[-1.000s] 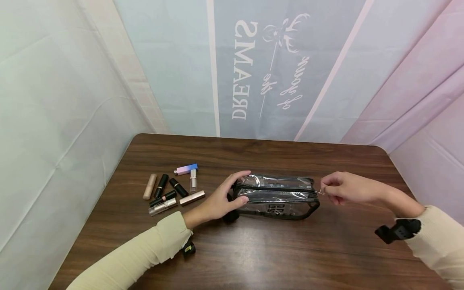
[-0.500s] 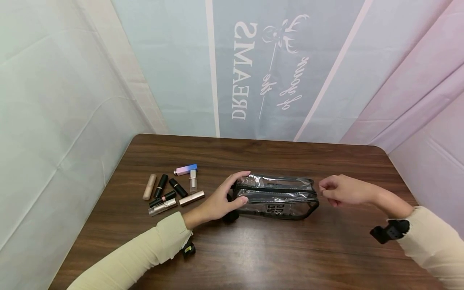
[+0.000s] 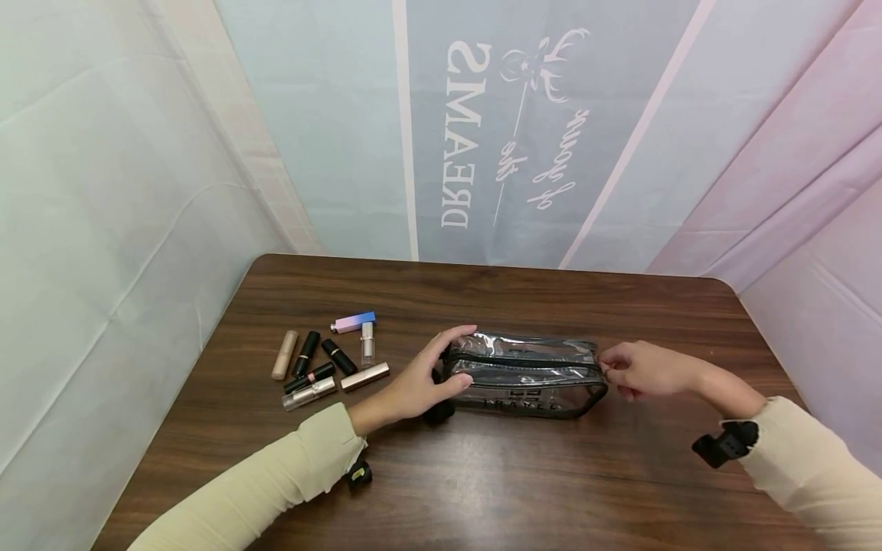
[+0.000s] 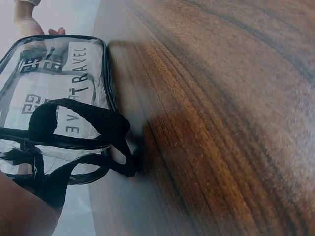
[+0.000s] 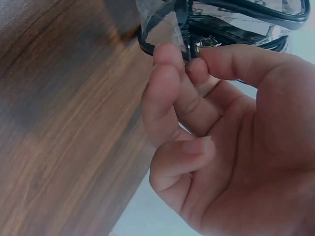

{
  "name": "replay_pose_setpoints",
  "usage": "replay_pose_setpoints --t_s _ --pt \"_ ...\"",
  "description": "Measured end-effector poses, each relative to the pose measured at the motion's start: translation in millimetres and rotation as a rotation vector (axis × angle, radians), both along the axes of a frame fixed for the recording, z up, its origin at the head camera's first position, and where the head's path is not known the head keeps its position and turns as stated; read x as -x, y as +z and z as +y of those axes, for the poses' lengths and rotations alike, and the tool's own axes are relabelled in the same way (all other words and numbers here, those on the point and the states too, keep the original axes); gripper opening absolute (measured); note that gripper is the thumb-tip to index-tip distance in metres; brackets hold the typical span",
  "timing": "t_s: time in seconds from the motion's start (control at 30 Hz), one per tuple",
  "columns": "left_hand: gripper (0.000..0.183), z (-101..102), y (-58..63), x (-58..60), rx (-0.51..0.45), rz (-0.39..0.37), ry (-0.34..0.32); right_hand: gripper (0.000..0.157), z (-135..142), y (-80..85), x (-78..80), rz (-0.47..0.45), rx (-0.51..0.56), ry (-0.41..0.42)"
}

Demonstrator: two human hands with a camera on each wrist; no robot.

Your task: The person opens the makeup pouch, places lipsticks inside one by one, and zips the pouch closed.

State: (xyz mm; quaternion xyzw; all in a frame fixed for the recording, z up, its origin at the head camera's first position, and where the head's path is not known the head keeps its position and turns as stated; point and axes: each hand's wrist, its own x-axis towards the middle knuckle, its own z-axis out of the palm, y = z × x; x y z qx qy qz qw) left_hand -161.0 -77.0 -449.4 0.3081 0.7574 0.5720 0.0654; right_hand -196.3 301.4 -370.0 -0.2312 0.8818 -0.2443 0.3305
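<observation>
A clear pouch with black trim (image 3: 530,375) lies on the table, its black zip running lengthwise along the top. My left hand (image 3: 416,386) holds the pouch's left end, thumb on the near side and fingers on the far side. At the opposite end, my right hand (image 3: 651,371) pinches the zipper pull between thumb and index finger. In the right wrist view, a bit of the metal zipper pull (image 5: 209,42) shows beside the thumb tip; the rest is covered by the fingers. A black strap handle (image 4: 91,118) loops from the pouch's left end in the left wrist view.
Left of the pouch lie several lipstick tubes, among them a pink-and-blue tube (image 3: 353,322), a beige tube (image 3: 285,355), a black tube (image 3: 338,357) and a rose-gold tube (image 3: 365,376). A printed curtain (image 3: 358,153) hangs behind the wooden table (image 3: 482,490).
My right hand has come left and slightly nearer to me, from a short distance off to right at the pouch's right end. The left hand and the tubes stay put.
</observation>
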Motion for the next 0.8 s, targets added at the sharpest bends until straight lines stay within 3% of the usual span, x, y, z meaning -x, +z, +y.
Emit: replay_pose_setpoints --t_s 0.13,0.27,0.7,0.8 --pt "0.066 0 -0.4 -0.5 -0.001 0.001 0.000 0.027 0 -4.4 0.0 -0.015 0.011 0.005" --pt "0.066 0 -1.3 -0.6 0.002 -0.002 0.001 0.013 0 -9.7 -1.3 -0.022 0.021 -0.004" --pt "0.066 -1 0.4 -1.0 -0.007 -0.004 -0.006 0.036 1 -19.6 -4.6 -0.028 0.043 -0.056" --pt "0.067 -1 0.5 -0.7 0.001 -0.014 -0.006 0.035 1 -19.3 -5.8 -0.019 0.039 -0.051"
